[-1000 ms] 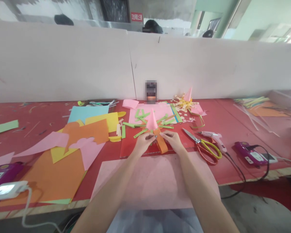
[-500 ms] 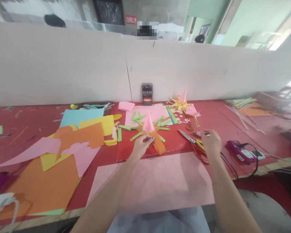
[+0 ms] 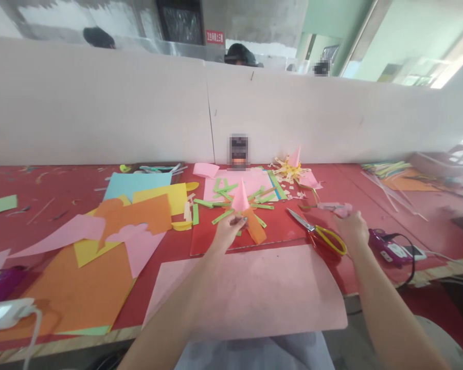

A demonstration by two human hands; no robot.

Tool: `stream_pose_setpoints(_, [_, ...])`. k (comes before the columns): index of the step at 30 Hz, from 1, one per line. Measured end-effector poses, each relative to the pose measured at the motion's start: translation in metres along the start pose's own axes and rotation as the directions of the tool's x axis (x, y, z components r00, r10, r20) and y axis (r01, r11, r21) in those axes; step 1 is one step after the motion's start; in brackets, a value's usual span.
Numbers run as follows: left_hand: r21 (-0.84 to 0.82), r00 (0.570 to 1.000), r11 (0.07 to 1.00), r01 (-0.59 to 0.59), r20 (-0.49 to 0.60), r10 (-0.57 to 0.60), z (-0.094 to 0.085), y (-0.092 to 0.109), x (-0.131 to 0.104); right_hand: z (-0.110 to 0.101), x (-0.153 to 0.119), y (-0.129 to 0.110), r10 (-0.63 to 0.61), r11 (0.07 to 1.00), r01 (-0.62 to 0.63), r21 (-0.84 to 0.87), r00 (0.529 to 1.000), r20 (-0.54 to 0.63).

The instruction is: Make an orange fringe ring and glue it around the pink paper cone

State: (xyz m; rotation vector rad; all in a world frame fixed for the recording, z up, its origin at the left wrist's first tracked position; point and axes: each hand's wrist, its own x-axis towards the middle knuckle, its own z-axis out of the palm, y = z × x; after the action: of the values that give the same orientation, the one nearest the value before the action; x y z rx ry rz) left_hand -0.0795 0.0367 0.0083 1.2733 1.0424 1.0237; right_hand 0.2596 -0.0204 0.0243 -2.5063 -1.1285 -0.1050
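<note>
My left hand (image 3: 229, 230) pinches the base of a paper piece made of a pink cone (image 3: 240, 197), green strips radiating around it and an orange strip (image 3: 255, 228) hanging at the front. It is above a red board (image 3: 212, 239). On the right, my right hand (image 3: 352, 228) has its fingers closed at the end of a small pale pink tool (image 3: 334, 207), which I cannot identify. Scissors with yellow handles (image 3: 330, 240) lie just left of that hand. A second pink cone with yellow strips (image 3: 289, 164) stands at the back.
Orange, yellow, pink and blue paper sheets (image 3: 88, 288) cover the left side. A pink sheet (image 3: 250, 293) lies in front. Purple devices (image 3: 389, 248) with cables sit at both sides. A white partition (image 3: 139, 108) closes off the back, with people's heads beyond.
My right hand has moved right, away from the scissors, with the pink tool. My left hand still holds the cone piece. The view has shifted slightly.
</note>
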Motion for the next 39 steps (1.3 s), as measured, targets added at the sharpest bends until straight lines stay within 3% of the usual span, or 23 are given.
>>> stream_pose_setpoints(3, [-0.014, 1.000, 1.000, 0.000, -0.007, 0.000, 0.000, 0.001, 0.001, -0.016, -0.012, -0.029, 0.069, 0.986, -0.066, 0.151, 0.997, -0.016])
stream_pose_setpoints(6, [-0.016, 1.000, 1.000, -0.001, -0.015, 0.000, -0.001, 0.001, 0.002, -0.022, -0.035, -0.064, -0.126, 0.933, 0.106, 0.343, 0.991, 0.037])
stream_pose_setpoints(11, [-0.015, 0.999, 1.000, -0.012, -0.035, 0.011, -0.004, -0.001, 0.003, -0.009, -0.072, -0.102, -0.316, 0.916, 0.261, 0.306, 0.937, 0.148])
stream_pose_setpoints(19, [-0.022, 0.999, 1.000, 0.007, -0.041, -0.008, -0.004, 0.007, -0.001, 0.007, -0.088, -0.107, -0.422, 0.870, 0.383, 0.311, 0.904, 0.065])
stream_pose_setpoints(29, [-0.057, 0.999, 0.997, 0.042, -0.015, -0.043, -0.006, 0.005, 0.003, 0.005, -0.091, -0.109, -0.369, 0.883, 0.345, 0.317, 0.929, 0.018])
stream_pose_setpoints(39, [-0.066, 0.997, 0.995, 0.070, 0.014, -0.070, -0.006, 0.005, 0.004, 0.005, -0.092, -0.111, -0.397, 0.857, 0.357, 0.373, 0.917, 0.035])
